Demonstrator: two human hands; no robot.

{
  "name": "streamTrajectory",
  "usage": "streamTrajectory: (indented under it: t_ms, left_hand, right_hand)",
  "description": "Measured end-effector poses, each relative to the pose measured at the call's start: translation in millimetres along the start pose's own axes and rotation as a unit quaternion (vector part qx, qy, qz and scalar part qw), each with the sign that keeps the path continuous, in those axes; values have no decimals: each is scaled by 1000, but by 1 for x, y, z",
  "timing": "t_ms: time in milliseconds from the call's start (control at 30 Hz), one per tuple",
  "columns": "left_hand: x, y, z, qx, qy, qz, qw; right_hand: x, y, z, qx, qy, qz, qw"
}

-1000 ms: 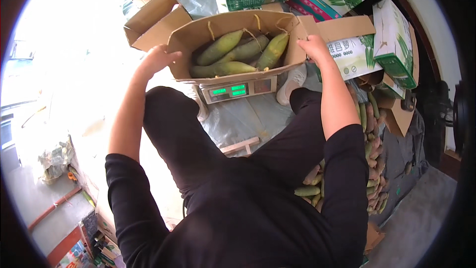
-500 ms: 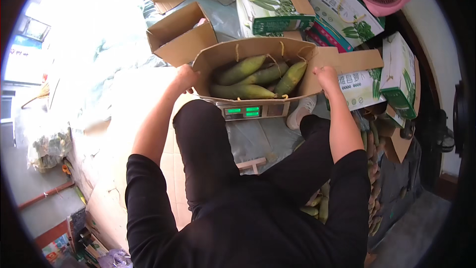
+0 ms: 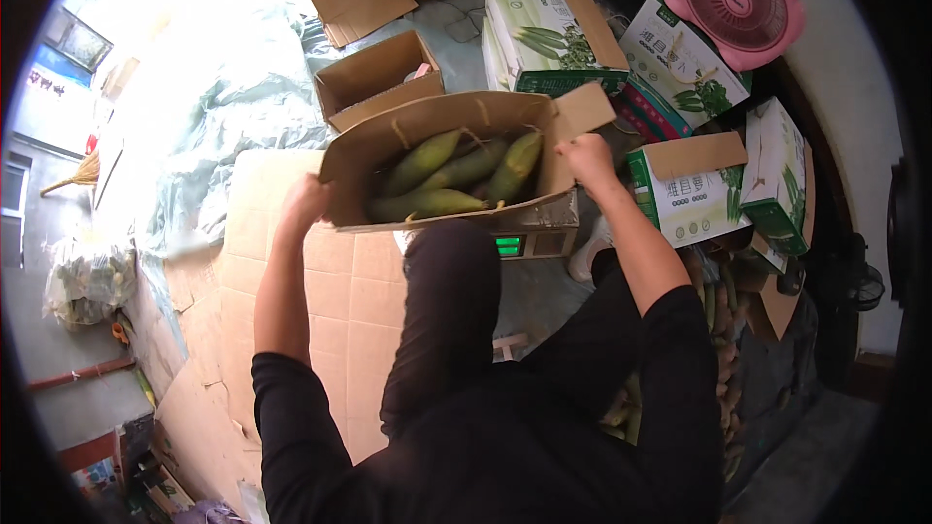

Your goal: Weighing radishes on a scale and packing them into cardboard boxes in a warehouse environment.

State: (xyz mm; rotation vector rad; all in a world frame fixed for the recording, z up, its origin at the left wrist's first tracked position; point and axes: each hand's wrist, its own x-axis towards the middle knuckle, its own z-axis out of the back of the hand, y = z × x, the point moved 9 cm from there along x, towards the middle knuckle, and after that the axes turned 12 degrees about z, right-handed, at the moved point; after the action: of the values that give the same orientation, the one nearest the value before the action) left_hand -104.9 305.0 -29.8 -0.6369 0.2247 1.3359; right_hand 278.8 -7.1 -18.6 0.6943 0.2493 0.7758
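An uncapped cardboard box (image 3: 442,109) with yellow cord loops is held between my two hands, tilted a little. Inside lie several long green radishes (image 3: 424,163). My left hand (image 3: 308,200) is closed on the box's left end, and my right hand (image 3: 588,159) grips its right end, beside a raised flap (image 3: 585,109). Behind my knee and partly under the box sits a digital scale (image 3: 536,241) with a lit green display. The box now overhangs the scale's left side; whether it still touches the scale I cannot tell.
Printed white-and-green cartons (image 3: 555,34) stand at the back and right, near a pink fan (image 3: 735,2). A small open carton (image 3: 379,78) sits behind the box. Flattened cardboard (image 3: 291,272) covers the floor to my left. More radishes (image 3: 723,330) are piled at the right.
Both hands have moved left with the box, shifting it partly off the scale and tilting it. The right flap has swung up, and a printed carton behind it shows more.
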Motion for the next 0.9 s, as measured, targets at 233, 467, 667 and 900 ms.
streamTrajectory:
  t_ms: [233, 467, 667, 900]
  left_hand:
    - [-22, 179, 25, -105, -60, 74, 990]
    - [-130, 357, -10, -230, -131, 184, 947]
    - [-207, 444, -71, -76, -119, 302, 943]
    - [-221, 473, -101, -163, -106, 382, 903]
  right_hand:
    - [23, 145, -93, 3, 96, 113, 989]
    - [-22, 232, -223, -12, 198, 229, 953]
    - [-75, 240, -282, -133, 451, 297, 831]
    - [-40, 230, -209, 104, 368, 284, 879]
